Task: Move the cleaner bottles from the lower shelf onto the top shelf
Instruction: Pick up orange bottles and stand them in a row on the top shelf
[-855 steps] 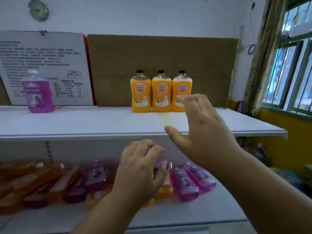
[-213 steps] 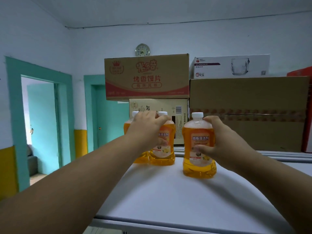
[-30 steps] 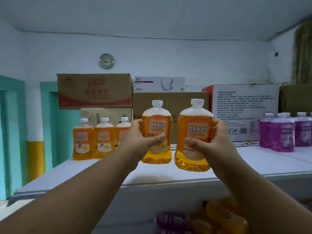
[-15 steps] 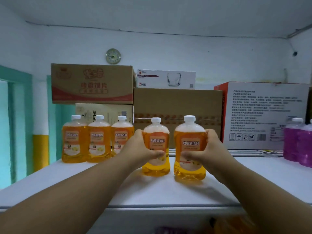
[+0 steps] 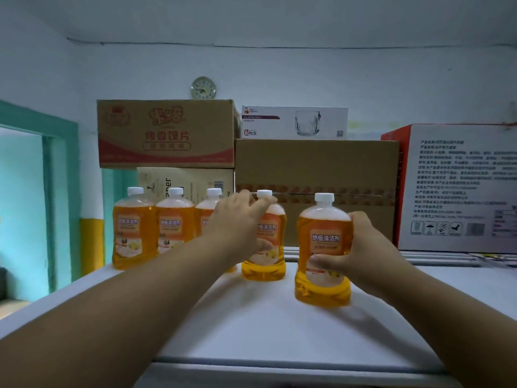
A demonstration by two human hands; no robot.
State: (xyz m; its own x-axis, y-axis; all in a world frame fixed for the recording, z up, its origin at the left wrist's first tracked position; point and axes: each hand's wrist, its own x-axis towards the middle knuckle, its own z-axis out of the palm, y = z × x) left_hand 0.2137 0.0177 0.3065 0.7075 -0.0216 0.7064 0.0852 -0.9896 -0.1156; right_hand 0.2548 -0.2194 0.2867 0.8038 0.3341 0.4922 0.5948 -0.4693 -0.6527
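Five bottles stand upright on the top shelf [image 5: 251,331]. Three sit side by side at the back left: the first bottle [image 5: 132,231], second bottle [image 5: 174,222] and third bottle [image 5: 208,211]. Just right of them is the fourth bottle [image 5: 265,247], the left hand [image 5: 237,228] around it. The fifth bottle [image 5: 323,253] stands nearer the front edge, to the right, in the right hand [image 5: 355,250]. Stacked boxes [image 5: 316,169] line the shelf behind them, a clock [image 5: 203,87] on the wall above.

A small shop's stockroom is showing here: printed brown cardboard cartons [image 5: 167,133] are stacking behind identical orange white-capped cleaner bottles [image 5: 133,231] lining a white metal shelf [image 5: 251,331]
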